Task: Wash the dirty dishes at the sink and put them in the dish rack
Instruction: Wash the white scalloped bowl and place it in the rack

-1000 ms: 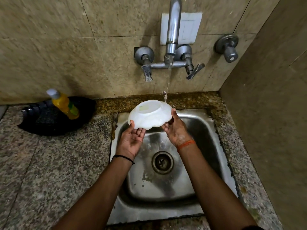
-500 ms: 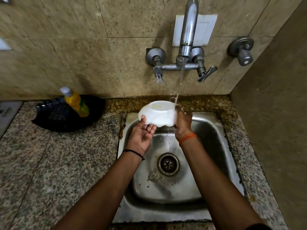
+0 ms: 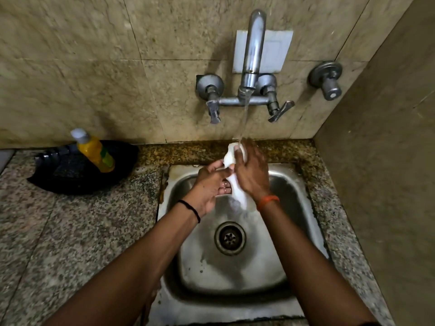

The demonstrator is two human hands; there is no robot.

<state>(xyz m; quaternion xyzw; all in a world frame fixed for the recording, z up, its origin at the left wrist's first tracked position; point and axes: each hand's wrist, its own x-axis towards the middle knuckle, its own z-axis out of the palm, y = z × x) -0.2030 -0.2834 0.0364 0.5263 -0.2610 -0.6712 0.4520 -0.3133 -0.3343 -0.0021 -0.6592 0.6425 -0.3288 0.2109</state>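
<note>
Both hands, left hand [image 3: 208, 182] and right hand [image 3: 251, 171], clamp the white scalloped plastic bowl [image 3: 229, 158] under running water; light, stiff, likely slippery, so grip the rim.

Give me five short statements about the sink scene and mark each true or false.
1. Water runs from the tap. True.
2. The white bowl lies flat on the sink floor. False: both hands hold it up under the stream.
3. The yellow bottle stands right of the sink. False: it is to the left, on a black tray.
4. The right hand covers part of the bowl. True.
5. The left hand rests on the counter. False: it holds the bowl.
</note>
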